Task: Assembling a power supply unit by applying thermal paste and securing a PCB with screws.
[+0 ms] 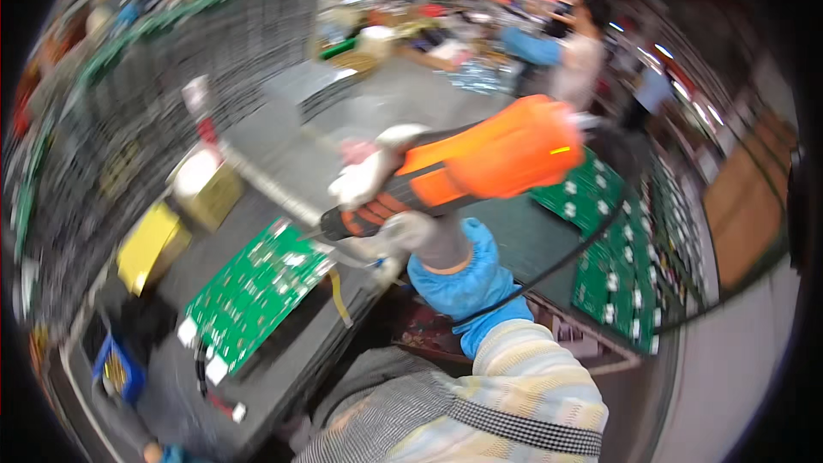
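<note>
My right hand [420,227], in a grey-and-white glove with a blue cuff, is wrapped round an orange-and-black corded hand tool [489,154]. The tool lies slantwise over the bench, its dark end toward the lower left; its exact kind is blurred. Below that end, a green circuit board [257,291] with white connectors rests on the bench, a short dark-and-red cable hanging from its near corner. At the lower left, my gloved left hand [122,407] is beside a small blue bin [129,373] holding brass-coloured small parts. Its fingers are blurred and partly hidden.
Yellow boxes [147,250] stand behind the board. More green boards [613,270] lie to the right, beside the tool's black cable [570,261]. A grey mesh-like rack [206,47] lines the far left. A person [576,60] works at a cluttered bench farther back.
</note>
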The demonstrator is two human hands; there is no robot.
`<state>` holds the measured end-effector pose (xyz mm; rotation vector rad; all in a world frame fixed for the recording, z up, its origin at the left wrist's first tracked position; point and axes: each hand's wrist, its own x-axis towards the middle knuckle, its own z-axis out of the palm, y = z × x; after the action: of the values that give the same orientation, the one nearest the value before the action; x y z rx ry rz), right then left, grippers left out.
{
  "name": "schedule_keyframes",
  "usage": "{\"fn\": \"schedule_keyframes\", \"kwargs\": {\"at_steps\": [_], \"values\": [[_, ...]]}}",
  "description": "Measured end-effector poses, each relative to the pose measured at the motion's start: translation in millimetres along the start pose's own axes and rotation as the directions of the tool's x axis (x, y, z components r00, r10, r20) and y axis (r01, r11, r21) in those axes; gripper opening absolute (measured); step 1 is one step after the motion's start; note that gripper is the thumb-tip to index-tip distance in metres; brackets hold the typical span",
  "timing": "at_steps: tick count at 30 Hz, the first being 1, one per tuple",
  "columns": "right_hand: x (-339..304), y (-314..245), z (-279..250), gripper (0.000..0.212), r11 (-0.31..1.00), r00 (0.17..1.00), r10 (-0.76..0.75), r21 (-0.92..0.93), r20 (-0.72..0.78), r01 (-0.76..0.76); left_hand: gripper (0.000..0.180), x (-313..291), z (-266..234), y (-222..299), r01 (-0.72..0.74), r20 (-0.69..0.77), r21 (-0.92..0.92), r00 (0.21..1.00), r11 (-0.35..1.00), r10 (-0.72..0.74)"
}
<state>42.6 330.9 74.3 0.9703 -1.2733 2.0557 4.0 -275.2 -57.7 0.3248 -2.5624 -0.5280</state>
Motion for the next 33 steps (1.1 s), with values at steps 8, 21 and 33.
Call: {"fn": "schedule_keyframes", "kwargs": {"at_steps": [8, 21, 33], "values": [[-64.9, -101.1, -118.4, 0.039, -0.039, 0.732, 0.658, -0.963, 0.175, 0.266, 0.103, -33.1, 4.2, 175.1, -0.059, 0.550, -0.719, 0.559, 0.692, 0.620], [-100.6, -83.6, -228.8, 0.023, -0.378, 0.619, 0.782, -0.845, -0.073, 0.379, 0.095, -42.5, 48.4, 153.8, 0.000, 0.629, -0.722, 0.414, 0.691, 0.658], [-91.1, 89.5, -101.1, 0.053, 0.076, 0.705, 0.647, -0.944, 0.291, 0.320, 0.097, -29.4, 22.0, 204.2, -0.422, 0.698, -0.374, 0.458, 0.826, 0.550]]}}
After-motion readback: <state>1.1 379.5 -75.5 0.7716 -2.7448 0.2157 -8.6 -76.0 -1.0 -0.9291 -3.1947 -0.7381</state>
